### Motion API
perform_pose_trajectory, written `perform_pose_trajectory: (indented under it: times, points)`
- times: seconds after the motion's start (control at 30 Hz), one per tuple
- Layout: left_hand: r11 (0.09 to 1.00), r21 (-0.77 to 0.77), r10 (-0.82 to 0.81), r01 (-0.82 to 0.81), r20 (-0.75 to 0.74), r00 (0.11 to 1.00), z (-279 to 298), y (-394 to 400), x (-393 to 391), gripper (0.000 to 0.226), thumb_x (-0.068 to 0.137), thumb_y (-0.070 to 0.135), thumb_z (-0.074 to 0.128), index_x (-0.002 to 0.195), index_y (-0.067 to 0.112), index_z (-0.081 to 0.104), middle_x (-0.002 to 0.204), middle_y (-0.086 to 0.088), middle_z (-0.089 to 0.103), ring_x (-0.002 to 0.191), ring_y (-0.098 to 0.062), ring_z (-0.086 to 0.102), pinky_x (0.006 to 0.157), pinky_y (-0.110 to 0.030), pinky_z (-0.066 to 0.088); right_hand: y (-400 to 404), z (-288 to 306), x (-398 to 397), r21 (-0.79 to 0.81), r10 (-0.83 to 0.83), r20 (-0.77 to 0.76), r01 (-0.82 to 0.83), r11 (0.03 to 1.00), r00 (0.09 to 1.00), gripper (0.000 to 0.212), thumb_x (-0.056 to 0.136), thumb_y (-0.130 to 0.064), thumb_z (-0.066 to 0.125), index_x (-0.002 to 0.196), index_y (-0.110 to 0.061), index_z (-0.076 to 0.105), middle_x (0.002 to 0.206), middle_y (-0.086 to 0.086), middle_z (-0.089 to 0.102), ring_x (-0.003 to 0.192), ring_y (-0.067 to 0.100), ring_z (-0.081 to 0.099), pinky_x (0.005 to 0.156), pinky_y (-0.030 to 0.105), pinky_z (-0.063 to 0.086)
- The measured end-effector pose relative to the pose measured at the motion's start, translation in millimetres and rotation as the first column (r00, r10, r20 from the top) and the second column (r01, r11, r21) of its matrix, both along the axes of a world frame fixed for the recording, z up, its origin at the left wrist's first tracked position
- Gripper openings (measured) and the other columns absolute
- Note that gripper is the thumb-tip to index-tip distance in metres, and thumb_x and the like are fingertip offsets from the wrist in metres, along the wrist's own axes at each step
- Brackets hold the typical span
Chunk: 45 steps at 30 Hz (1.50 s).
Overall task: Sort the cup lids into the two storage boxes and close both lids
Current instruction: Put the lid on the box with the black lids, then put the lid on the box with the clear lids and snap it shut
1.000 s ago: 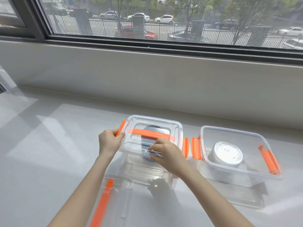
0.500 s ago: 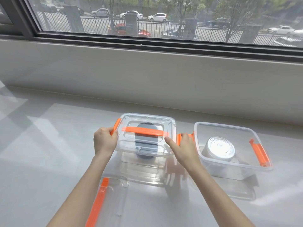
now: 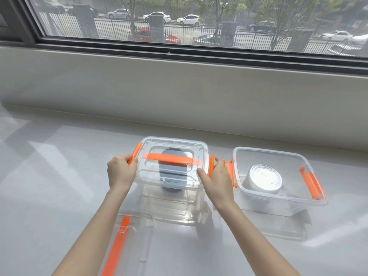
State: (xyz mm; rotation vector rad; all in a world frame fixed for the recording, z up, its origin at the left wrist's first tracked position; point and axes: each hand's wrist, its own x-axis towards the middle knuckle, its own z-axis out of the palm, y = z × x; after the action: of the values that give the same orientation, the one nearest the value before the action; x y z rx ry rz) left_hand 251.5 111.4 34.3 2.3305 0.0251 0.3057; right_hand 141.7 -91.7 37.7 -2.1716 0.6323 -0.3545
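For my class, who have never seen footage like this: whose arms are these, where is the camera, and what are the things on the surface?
There is no machine here. A person wears a camera on the head, looking down at their own bare arms. On a pale counter below a window stand two clear storage boxes. The left box has its lid on, with dark cup lids inside. The left hand and right hand grip its orange side clips. The right box is open and holds a stack of clear cup lids. Its spare lid lies on the counter near the person.
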Motion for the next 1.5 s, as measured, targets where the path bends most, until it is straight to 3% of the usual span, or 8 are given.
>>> perform_pose_trajectory:
  times: [0.4, 0.6, 0.77, 0.97, 1.07, 1.17, 1.33, 1.5]
  points:
    - [1.0, 0.022, 0.003, -0.004, 0.019, 1.0, 0, 1, 1, 0.022, 0.082, 0.011, 0.057, 0.085, -0.005, 0.072, 0.078, -0.035, 0.067, 0.074, -0.04, 0.06, 0.071, -0.042, 0.048, 13, -11, 6, -0.431, -0.024, -0.043, 0.004, 0.902, 0.999, 0.049, 0.092, -0.013, 0.04, 0.139, -0.003, 0.029, 0.093, 0.019, 0.067, 0.084, 0.035, 0.061, 0.062, 0.03, 0.031]
    - [0.999, 0.03, 0.018, -0.018, 0.016, 1.0, -1, 0, 1, 0.023, 0.082, 0.012, 0.057, 0.085, -0.007, 0.07, 0.062, -0.02, 0.052, 0.068, -0.028, 0.046, 0.072, -0.042, 0.048, 20, -7, 10, -0.671, -0.053, 0.008, 0.045, 0.74, 0.999, 0.038, 0.037, 0.006, 0.079, 0.072, -0.004, 0.067, 0.053, 0.01, 0.069, 0.034, 0.017, 0.056, 0.029, 0.019, 0.033]
    - [1.0, -0.019, 0.0, -0.001, -0.028, 1.0, 2, 0, -1, 0.022, 0.082, 0.012, 0.059, 0.092, -0.002, 0.072, 0.083, -0.032, 0.069, 0.072, -0.029, 0.049, 0.073, -0.036, 0.045, 16, -2, 5, -0.664, -0.036, -0.109, -0.045, 0.746, 0.993, 0.026, 0.048, -0.001, 0.081, 0.059, -0.008, 0.059, 0.047, 0.006, 0.061, 0.038, 0.021, 0.057, 0.032, 0.023, 0.035]
    - [0.949, -0.309, -0.121, 0.064, -0.169, 0.978, 9, 30, -23, 0.035, 0.088, 0.02, 0.054, 0.12, 0.011, 0.06, 0.125, -0.01, 0.063, 0.118, -0.021, 0.056, 0.102, -0.028, 0.039, 21, 13, 0, -0.483, 0.21, 0.205, -0.087, 0.871, 0.956, 0.026, 0.086, -0.019, 0.049, 0.104, -0.005, 0.062, 0.105, 0.014, 0.067, 0.099, 0.029, 0.056, 0.085, 0.036, 0.045]
    - [0.957, -0.287, -0.093, 0.035, -0.194, 0.977, -3, 55, -54, 0.031, 0.089, 0.016, 0.05, 0.117, 0.011, 0.062, 0.125, -0.007, 0.063, 0.118, -0.02, 0.055, 0.101, -0.03, 0.039, 52, 7, -19, -0.245, 0.386, 0.282, -0.323, 0.914, 0.878, 0.021, 0.087, -0.017, 0.048, 0.098, -0.01, 0.064, 0.097, 0.004, 0.068, 0.087, 0.012, 0.055, 0.08, 0.025, 0.044]
    - [0.989, -0.132, 0.02, -0.062, -0.299, 0.954, -27, 79, -86, 0.034, 0.089, 0.013, 0.049, 0.121, 0.006, 0.058, 0.131, -0.012, 0.058, 0.123, -0.024, 0.05, 0.101, -0.031, 0.035, 80, -19, -40, 0.065, 0.492, 0.032, -0.494, 0.867, 0.87, 0.019, 0.088, -0.017, 0.049, 0.095, -0.008, 0.064, 0.091, 0.005, 0.067, 0.081, 0.015, 0.056, 0.075, 0.027, 0.044]
    - [0.993, 0.084, 0.116, -0.086, -0.481, 0.869, -66, 107, -123, 0.048, 0.088, 0.014, 0.047, 0.134, 0.0, 0.042, 0.146, -0.019, 0.04, 0.137, -0.03, 0.033, 0.114, -0.037, 0.024, 107, -73, -51, 0.677, 0.533, -0.24, -0.253, 0.691, 0.812, 0.015, 0.077, -0.015, 0.046, 0.064, -0.011, 0.042, 0.064, 0.005, 0.037, 0.057, 0.019, 0.038, 0.058, 0.033, 0.031]
    - [0.993, 0.074, 0.112, -0.087, -0.507, 0.855, -74, 108, -141, 0.047, 0.088, 0.012, 0.046, 0.133, -0.003, 0.042, 0.143, -0.021, 0.043, 0.135, -0.031, 0.036, 0.111, -0.035, 0.025, 114, -80, -56, 0.792, 0.531, -0.226, -0.162, 0.588, 0.817, 0.003, 0.083, -0.012, 0.047, 0.086, -0.012, 0.049, 0.077, 0.009, 0.042, 0.06, 0.019, 0.04, 0.052, 0.025, 0.034]
